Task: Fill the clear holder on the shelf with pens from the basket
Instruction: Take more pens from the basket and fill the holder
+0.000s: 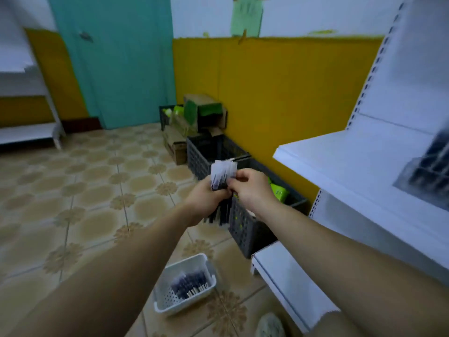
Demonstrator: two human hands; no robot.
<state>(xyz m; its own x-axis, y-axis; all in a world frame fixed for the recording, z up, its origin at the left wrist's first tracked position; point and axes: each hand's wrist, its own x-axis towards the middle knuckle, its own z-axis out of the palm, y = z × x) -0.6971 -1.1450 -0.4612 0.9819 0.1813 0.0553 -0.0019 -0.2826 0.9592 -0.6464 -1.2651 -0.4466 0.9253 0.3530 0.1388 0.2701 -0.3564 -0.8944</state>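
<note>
Both hands [207,196] [251,189] around pens [222,175].

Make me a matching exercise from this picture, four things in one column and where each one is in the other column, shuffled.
Things:
1 white basket
2 pen bundle
3 clear holder
4 dark crate

Places:
A on the white shelf
B in the grip of the left hand
C on open floor beside a shoe
D against the yellow wall

Pairs: 1-C, 2-B, 3-A, 4-D
</note>
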